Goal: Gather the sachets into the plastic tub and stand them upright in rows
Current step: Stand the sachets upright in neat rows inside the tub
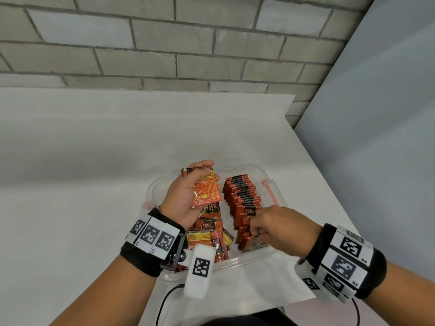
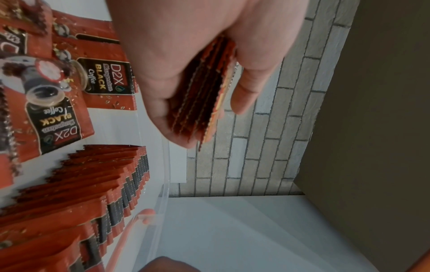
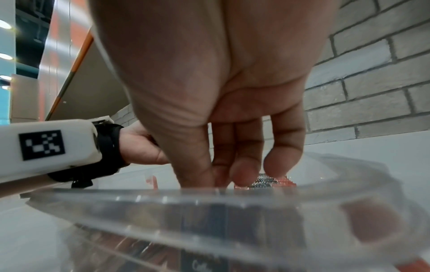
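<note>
Wrist bands with printed markers (image 1: 153, 236) nearest camera, both arms. Left hand (image 1: 188, 196) grips small stack of sachets (image 1: 207, 189) above clear plastic tub (image 1: 247, 258), judged held as supply for feeding. Right hand (image 1: 270, 228) pinches sachet at near end of upright row (image 1: 240, 191), right side of tub; likely seating it. Loose sachets (image 1: 209, 234) lie flat on tub's left side, not yet stood. Tub sits on white table (image 1: 94, 161).

I am looking at a white bench (image 1: 94, 161) butting against a grey brick wall (image 1: 188, 43). A clear plastic tub (image 1: 249, 256) is sitting directly on it, near its right edge.
</note>
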Available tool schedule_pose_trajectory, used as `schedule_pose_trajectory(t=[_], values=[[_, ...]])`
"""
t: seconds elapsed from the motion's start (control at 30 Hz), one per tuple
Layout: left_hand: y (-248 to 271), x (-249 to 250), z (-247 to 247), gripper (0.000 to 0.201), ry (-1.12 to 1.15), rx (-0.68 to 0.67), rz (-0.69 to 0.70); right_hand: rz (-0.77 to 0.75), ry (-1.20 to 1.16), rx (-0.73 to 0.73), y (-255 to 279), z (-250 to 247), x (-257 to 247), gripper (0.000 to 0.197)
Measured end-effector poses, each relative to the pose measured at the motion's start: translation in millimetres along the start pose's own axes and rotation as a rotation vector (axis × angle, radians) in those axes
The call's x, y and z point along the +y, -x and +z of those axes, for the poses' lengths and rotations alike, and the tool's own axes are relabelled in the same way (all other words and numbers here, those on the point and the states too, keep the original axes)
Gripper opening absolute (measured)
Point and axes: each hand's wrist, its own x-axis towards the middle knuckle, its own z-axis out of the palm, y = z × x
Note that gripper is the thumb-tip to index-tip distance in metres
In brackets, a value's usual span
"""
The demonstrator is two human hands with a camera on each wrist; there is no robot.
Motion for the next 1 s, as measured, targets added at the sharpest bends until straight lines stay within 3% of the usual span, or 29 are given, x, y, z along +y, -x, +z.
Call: schedule_pose_trajectory(t=[0.4, 0.63, 0.73, 0.87, 1.0], values=[[3, 0, 7, 0.017, -0.021, 0.001, -0.023, 0.006, 0.058, 0.003, -6, 4, 0, 0.015], [4, -1, 10, 0.021, -0.072, 0.039, -0.05, 0.019, -0.066, -0.011, -5, -2, 7, 0.006], [3, -4, 13, 0.021, -0.122, 0.069, -0.099, 0.11, -0.253, 0.053, 1, -8, 12, 0.01], [0, -11, 20, 0.019, -0.194, 0.121, -0.221, 0.349, -0.521, 0.319, 3, -14, 23, 0.012], [-3, -25, 21, 0.01, -0.294, 0.128, -0.376, 0.551, -0.786, 0.246, -4, -16, 24, 0.034]])
